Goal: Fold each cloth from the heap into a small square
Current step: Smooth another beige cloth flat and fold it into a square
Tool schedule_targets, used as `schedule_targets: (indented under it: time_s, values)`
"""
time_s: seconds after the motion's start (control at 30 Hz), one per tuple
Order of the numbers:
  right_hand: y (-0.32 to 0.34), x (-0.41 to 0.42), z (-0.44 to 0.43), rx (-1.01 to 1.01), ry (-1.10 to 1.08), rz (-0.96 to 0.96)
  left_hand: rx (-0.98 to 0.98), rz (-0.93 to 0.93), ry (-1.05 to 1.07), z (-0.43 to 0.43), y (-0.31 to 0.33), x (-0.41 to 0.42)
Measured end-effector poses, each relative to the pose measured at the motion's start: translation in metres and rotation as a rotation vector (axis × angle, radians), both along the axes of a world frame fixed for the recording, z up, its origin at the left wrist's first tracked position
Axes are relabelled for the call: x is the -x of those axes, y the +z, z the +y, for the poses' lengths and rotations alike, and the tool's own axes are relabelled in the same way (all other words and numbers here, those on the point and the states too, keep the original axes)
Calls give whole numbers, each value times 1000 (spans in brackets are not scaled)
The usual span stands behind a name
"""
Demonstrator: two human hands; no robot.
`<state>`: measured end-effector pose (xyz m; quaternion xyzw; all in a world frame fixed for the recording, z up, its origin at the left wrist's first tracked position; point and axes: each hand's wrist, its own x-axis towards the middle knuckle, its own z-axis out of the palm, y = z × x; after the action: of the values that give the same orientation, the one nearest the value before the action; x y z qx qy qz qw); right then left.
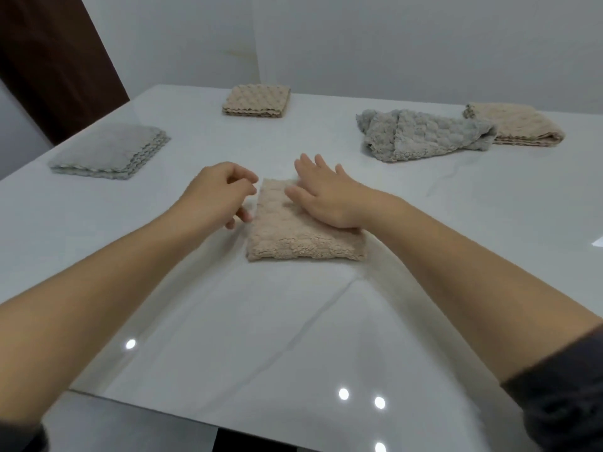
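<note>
A beige cloth (293,236), folded into a thick, roughly square pad with a nubby, fleecy pile, is seen lying in the middle of the glossy white counter (261,321). It is pressed flat by the right hand (326,197), whose fingers are spread straight across its far right part. The left hand (215,194) is held just beside the pad's left edge with fingers loosely curled and nothing gripped; whether its fingertips touch the cloth cannot be told.

Well apart to the left, a grey folded cloth (107,151) with scalloped edges is laid. At the far middle a second beige square (257,99) is set. To the right, a crumpled grey cloth (424,135) is touched by a loosely folded beige cloth (518,125) behind it.
</note>
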<state>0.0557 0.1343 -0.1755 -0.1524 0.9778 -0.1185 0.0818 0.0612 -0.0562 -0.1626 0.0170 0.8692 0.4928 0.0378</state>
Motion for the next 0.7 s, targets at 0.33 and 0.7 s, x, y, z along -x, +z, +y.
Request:
schedule_targets:
  time_s: [0.33, 0.7]
  values:
    - [-25, 5, 2, -116, 20, 83, -517, -657, -191, -28, 5, -25]
    - [-28, 6, 2, -99, 4, 83, 67, -260, -223, -22, 0, -23]
